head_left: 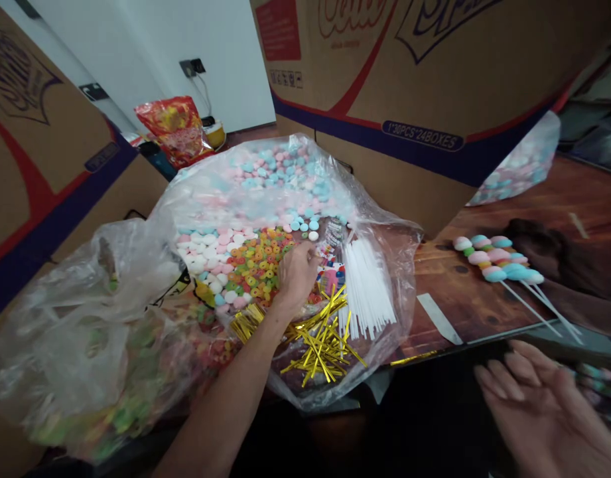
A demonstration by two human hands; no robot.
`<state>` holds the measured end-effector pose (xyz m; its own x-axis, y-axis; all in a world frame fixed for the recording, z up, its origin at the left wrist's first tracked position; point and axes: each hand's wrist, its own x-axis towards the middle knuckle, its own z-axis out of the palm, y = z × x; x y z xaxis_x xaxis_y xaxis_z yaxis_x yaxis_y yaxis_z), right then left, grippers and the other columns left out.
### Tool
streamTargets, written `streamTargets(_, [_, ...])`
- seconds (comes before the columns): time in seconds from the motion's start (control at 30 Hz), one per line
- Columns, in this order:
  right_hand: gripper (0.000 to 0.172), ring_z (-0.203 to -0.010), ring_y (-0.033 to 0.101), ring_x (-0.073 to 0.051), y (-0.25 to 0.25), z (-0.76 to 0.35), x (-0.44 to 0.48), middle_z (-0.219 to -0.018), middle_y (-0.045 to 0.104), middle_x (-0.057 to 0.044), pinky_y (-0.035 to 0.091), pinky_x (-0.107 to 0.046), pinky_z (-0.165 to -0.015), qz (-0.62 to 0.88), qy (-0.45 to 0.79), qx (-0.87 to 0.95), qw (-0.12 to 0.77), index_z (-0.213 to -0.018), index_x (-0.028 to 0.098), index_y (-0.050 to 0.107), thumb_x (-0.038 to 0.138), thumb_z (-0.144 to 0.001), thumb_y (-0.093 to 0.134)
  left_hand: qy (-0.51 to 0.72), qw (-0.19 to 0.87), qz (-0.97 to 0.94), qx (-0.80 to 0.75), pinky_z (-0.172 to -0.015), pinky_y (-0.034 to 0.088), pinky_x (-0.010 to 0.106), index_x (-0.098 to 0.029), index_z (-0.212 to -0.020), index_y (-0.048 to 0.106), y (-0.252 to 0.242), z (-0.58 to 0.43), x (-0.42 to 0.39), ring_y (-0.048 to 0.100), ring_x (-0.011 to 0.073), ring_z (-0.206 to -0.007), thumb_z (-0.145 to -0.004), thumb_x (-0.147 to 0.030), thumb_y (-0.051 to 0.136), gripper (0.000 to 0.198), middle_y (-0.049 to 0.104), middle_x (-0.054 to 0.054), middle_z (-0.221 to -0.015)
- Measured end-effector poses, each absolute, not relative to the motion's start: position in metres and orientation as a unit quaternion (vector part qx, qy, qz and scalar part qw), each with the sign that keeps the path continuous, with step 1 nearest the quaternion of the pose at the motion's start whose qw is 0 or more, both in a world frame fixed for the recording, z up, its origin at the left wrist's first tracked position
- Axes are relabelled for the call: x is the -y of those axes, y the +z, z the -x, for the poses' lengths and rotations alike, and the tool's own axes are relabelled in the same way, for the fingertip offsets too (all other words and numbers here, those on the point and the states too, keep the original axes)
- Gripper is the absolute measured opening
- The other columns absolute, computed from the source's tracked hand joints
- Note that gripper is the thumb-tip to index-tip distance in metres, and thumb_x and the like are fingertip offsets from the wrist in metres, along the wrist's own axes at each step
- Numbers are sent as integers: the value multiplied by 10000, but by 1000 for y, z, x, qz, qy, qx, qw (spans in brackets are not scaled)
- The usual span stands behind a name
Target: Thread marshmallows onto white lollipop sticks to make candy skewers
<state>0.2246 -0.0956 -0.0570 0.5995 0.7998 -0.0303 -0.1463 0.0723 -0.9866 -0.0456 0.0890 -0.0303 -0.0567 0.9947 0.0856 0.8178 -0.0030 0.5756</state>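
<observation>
My left hand (298, 271) reaches over a spread of sweets, fingers pinched together beside printed plastic wrappers (330, 271). Whatever those fingers hold, if anything, is hidden. Just left of it lie small orange, yellow and green ring candies (258, 262), and past them pink, white and blue round candies (205, 255). White sticks (367, 289) lie in a bundle to its right, with gold twist ties (322, 342) nearer me. At the lower right my right hand (539, 405) is palm up, fingers loosely curled and apart, with nothing in it.
Finished candy skewers (499, 259) lie at the table's right. A clear bag (106, 332) of ring candies slumps at left. Large cardboard boxes (385, 86) stand behind, another box (41, 153) at left. A red packet (176, 129) sits at the back; a white strip (438, 318) lies near the edge.
</observation>
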Motion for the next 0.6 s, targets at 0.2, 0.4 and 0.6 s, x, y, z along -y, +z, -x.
streamTargets(0.2, [229,-586,528,-133,-29,-162,66,-652,609,-31,383,-252,-499,521,460,339,634,-883,205,741,395,-758,773,361,178,-654,-641,-865,443,344,-195,-744,744,-24,62,-88,620,220,-926,-804,-192,633,127,714,72,-905])
streamTargets(0.4, [320,-602,527,-113,-22,-100,39,-811,679,-38,419,-223,-514,512,528,367,569,-1014,185,700,429,-811,736,559,507,-402,-518,-680,481,273,-167,-768,727,0,50,-53,585,128,-668,-749,-236,699,77,674,17,-745])
streamTargets(0.6, [269,-724,569,-130,-30,-59,25,-813,672,-5,466,-240,-676,467,535,283,645,-951,192,701,355,-757,792,570,720,-92,-385,-673,507,203,-140,-812,716,6,22,-11,638,104,-726,-704,-72,714,128,713,24,-800])
